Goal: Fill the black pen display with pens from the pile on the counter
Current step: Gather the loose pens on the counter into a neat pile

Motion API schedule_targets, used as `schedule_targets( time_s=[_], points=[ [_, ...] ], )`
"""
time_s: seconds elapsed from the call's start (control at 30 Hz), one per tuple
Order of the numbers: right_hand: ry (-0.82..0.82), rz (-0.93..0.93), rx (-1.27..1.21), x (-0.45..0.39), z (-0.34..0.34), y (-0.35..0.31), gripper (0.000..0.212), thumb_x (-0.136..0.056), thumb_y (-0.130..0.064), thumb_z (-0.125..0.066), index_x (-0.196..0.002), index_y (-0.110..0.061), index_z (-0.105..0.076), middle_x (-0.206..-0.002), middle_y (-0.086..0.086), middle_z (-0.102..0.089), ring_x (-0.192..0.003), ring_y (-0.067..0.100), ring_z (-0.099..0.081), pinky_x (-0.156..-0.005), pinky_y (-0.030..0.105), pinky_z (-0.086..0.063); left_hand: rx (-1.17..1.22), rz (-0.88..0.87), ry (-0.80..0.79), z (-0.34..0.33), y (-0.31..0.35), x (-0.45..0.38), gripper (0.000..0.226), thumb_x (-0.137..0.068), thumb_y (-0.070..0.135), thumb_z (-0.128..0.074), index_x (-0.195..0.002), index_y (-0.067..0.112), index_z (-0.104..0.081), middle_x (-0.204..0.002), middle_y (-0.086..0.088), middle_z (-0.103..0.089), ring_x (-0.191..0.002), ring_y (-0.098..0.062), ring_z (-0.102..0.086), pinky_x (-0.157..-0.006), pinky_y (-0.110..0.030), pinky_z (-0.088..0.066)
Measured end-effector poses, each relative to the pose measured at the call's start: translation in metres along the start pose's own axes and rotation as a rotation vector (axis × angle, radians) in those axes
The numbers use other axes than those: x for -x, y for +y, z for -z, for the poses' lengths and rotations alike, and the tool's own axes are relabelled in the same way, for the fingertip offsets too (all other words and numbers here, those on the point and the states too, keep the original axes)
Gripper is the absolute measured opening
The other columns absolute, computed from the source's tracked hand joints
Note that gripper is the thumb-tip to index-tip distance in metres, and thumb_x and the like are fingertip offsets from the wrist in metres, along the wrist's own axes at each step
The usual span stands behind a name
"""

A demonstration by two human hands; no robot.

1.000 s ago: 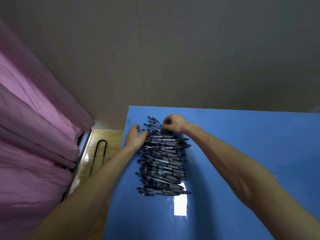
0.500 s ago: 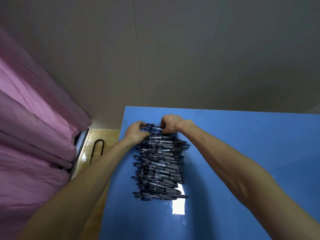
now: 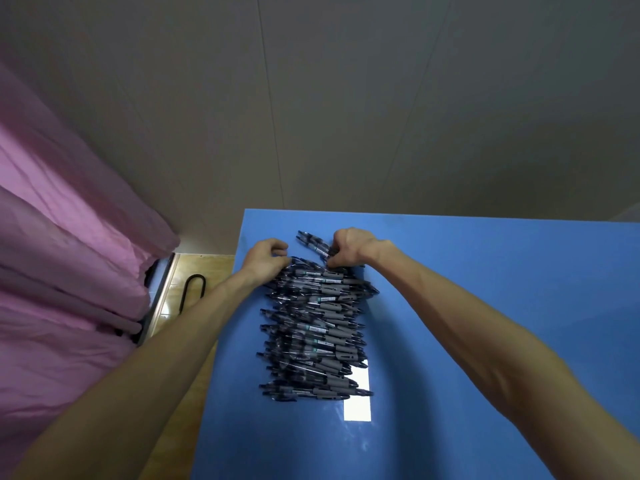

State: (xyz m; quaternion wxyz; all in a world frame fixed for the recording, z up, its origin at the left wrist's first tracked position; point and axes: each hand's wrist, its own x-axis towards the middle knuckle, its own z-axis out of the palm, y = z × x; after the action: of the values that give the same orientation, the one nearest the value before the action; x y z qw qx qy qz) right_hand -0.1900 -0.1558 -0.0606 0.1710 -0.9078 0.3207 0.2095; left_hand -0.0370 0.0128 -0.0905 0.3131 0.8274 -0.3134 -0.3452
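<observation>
The right hand [image 3: 349, 245] has its grip curled around a few pens [image 3: 313, 243] at the far end of the pile of pens [image 3: 313, 330]. The left hand [image 3: 266, 256] pinches pens at the pile's far-left corner. The pile lies on the blue table [image 3: 485, 306], near its left edge.

head view, looking down, counter [image 3: 485, 306] close

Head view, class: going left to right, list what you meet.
Pink curtain → black U-shaped bar on the wooden floor → left hand → pen pile on the blue counter.
</observation>
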Motion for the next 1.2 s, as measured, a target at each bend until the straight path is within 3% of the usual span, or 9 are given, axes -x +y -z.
schedule_targets(
  time_s=[0.17,0.4,0.5,0.6,0.73,0.87,1.03,1.2],
  points=[
    [0.101,-0.062,-0.035,0.005,0.000,0.010,0.026,-0.087,-0.044,-0.068,-0.094,-0.020,-0.062,-0.091,0.002,-0.063,-0.087,0.025,-0.062,-0.068,0.030,-0.041,-0.068,-0.053,-0.004,0.001,0.001,-0.006,0.031,-0.094,0.004,-0.065,-0.124,0.009,-0.066,-0.112,-0.003,-0.068,-0.110,-0.024,-0.065,-0.095,-0.034,-0.052],
    [0.232,-0.062,-0.014,0.007,-0.009,0.022,0.034,-0.093,-0.047,-0.061,-0.103,-0.014,-0.057,-0.105,0.008,-0.062,-0.093,0.030,-0.062,-0.069,0.034,-0.041,-0.122,-0.102,-0.055,-0.003,0.024,-0.018,0.039,-0.087,0.022,-0.080,-0.123,0.013,-0.067,-0.112,0.000,-0.067,-0.107,-0.018,-0.063,-0.096,-0.029,-0.049],
    [0.207,-0.041,-0.033,0.009,-0.011,0.026,0.042,-0.092,-0.054,-0.063,-0.107,-0.015,-0.055,-0.104,0.006,-0.060,-0.091,0.028,-0.060,-0.072,0.034,-0.042,-0.145,-0.138,-0.089,-0.006,0.031,-0.022,0.047,-0.082,0.028,-0.085,-0.123,0.015,-0.067,-0.112,0.003,-0.066,-0.105,-0.016,-0.064,-0.098,-0.032,-0.051],
    [0.149,-0.038,-0.026,0.011,-0.007,0.028,0.048,-0.087,-0.056,-0.069,-0.109,-0.017,-0.054,-0.101,0.002,-0.059,-0.090,0.024,-0.058,-0.072,0.033,-0.042,-0.188,-0.192,-0.129,-0.009,0.035,-0.025,0.046,-0.084,0.020,-0.083,-0.127,0.017,-0.066,-0.120,0.001,-0.066,-0.104,-0.017,-0.066,-0.097,-0.035,-0.054],
    [0.077,-0.074,-0.022,0.012,-0.003,0.027,0.043,-0.086,-0.050,-0.070,-0.108,-0.017,-0.053,-0.099,0.002,-0.062,-0.089,0.024,-0.059,-0.072,0.032,-0.042,-0.345,-0.288,-0.137,-0.012,0.036,-0.027,0.046,-0.084,0.008,-0.077,-0.127,0.019,-0.066,-0.126,-0.002,-0.063,-0.107,-0.018,-0.062,-0.095,-0.037,-0.054],
    [0.068,-0.075,0.059,0.016,-0.002,0.025,0.035,-0.091,-0.048,-0.063,-0.097,-0.016,-0.051,-0.096,0.004,-0.059,-0.087,0.025,-0.056,-0.072,0.032,-0.041,-0.401,-0.313,-0.103,-0.014,0.031,-0.020,0.054,-0.086,0.014,-0.073,-0.137,0.018,-0.057,-0.136,0.001,-0.048,-0.110,-0.015,-0.057,-0.095,-0.032,-0.049],
    [0.123,-0.010,0.161,0.018,-0.010,0.021,0.039,-0.099,-0.041,-0.054,-0.119,-0.008,-0.055,-0.118,0.010,-0.064,-0.105,0.030,-0.062,-0.079,0.034,-0.044,-0.427,-0.362,-0.042,-0.013,0.015,-0.004,0.035,-0.098,0.024,-0.061,-0.133,0.020,-0.060,-0.133,0.003,-0.049,-0.114,-0.017,-0.056,-0.095,-0.036,-0.048],
    [0.132,0.014,0.186,0.022,-0.010,0.020,0.040,-0.103,-0.038,-0.047,-0.126,-0.005,-0.051,-0.127,0.014,-0.060,-0.114,0.031,-0.061,-0.089,0.039,-0.048,-0.464,-0.367,0.001,-0.013,0.022,0.000,0.019,-0.098,0.029,-0.059,-0.113,0.024,-0.070,-0.108,0.006,-0.060,-0.096,-0.016,-0.059,-0.080,-0.032,-0.044]
  ],
)
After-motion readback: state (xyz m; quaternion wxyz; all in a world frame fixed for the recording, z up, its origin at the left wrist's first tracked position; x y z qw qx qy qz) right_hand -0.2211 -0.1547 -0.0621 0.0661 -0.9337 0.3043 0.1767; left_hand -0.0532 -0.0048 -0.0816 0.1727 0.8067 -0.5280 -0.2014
